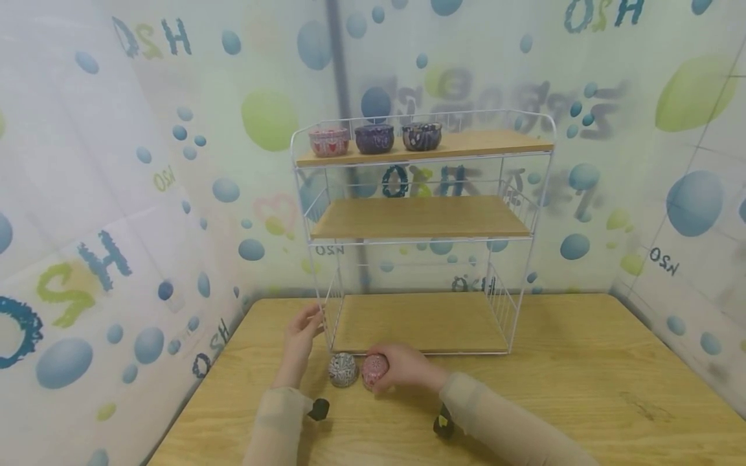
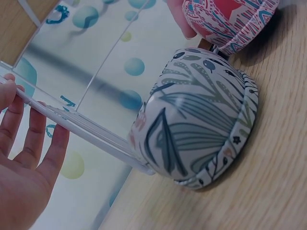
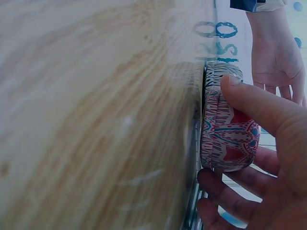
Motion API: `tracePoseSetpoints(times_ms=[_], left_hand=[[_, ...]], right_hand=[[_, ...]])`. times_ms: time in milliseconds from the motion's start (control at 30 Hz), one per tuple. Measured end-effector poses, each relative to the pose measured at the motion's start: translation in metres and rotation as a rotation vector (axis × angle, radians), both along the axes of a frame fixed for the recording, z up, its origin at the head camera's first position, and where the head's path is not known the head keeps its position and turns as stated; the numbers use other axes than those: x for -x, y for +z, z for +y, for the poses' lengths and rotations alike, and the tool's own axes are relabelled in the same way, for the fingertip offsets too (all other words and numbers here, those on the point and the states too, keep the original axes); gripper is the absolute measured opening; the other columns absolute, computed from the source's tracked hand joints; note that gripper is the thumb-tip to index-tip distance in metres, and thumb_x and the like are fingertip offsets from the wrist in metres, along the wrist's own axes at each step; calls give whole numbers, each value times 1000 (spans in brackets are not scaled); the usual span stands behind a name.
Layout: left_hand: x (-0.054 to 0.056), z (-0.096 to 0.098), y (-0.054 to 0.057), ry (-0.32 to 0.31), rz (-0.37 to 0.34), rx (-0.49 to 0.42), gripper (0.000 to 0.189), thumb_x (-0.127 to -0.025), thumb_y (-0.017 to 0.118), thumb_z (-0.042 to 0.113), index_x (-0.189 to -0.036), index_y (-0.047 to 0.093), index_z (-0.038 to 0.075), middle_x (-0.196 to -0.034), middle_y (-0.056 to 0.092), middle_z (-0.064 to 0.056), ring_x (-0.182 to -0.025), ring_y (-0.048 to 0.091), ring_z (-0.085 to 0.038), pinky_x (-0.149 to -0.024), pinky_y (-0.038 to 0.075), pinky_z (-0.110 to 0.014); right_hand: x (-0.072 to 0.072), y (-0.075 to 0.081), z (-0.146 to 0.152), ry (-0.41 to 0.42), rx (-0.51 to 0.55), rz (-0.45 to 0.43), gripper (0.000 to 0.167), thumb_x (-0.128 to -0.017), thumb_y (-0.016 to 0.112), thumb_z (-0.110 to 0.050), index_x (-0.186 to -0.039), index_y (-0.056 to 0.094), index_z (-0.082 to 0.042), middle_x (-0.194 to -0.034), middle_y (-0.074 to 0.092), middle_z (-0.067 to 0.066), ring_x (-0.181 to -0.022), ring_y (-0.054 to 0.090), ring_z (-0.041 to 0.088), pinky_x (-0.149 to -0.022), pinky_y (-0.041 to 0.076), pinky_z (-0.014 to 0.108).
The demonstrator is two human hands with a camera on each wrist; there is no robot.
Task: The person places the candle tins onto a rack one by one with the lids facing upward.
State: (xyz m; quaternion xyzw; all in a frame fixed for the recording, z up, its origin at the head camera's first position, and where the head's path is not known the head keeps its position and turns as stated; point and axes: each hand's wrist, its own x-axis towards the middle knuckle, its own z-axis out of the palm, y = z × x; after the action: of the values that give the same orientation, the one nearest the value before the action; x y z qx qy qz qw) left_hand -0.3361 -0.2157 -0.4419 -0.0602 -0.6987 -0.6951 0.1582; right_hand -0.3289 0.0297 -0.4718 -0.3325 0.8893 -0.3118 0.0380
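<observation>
Low at the front left of a white wire shelf rack, my left hand holds its side frame. In the left wrist view the thumb and fingertips meet the white rod. My right hand grips a small round red-and-pink patterned tin, thumb on one side and fingers on the other. Just left of it, a white tin with grey-green leaf patterns sits on the table before the rack's bottom front edge. Both tins look dome-shaped, with their wide rims towards the table.
Three similar tins stand on the wooden top shelf: a pink one, a purple one and a dark patterned one. The rack stands on a wooden table against a curtain printed with dots.
</observation>
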Motion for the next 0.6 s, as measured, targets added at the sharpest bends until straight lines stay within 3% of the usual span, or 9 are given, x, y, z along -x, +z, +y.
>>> tracePoseSetpoints(times_ms=[167,400,533,600], left_hand=[[0,1,-2,12,22,2,31,-98,58,11,-123,57,-7,-112,65,-2,-99,62,-13,-92,53,-38],[2,0,-6,27,54,34,29,-97,60,17,-120,61,0,-116,64,-6,-101,61,-16,-91,54,-38],[1,0,-5,14,41,34,30,-97,59,18,-122,60,1,-119,63,-6,-103,60,-16,-92,53,-37],[-6,2,3,6,19,33,29,-98,58,15,-123,59,0,-120,62,-7,-103,60,-14,-94,52,-38]], right_hand=[[-2,4,0,2,9,-4,66,-61,89,-30,-120,64,-13,-107,66,-6,-95,60,10,-84,51,29],[-4,9,1,-7,40,-29,64,-61,88,-27,-119,63,-13,-103,65,-7,-92,60,9,-82,51,28],[-5,14,2,-3,59,-26,61,-61,88,-24,-116,64,-14,-100,65,-8,-91,60,9,-80,51,26],[-5,17,2,-3,64,-25,59,-61,88,-23,-115,65,-14,-99,65,-7,-89,60,9,-79,51,25]])
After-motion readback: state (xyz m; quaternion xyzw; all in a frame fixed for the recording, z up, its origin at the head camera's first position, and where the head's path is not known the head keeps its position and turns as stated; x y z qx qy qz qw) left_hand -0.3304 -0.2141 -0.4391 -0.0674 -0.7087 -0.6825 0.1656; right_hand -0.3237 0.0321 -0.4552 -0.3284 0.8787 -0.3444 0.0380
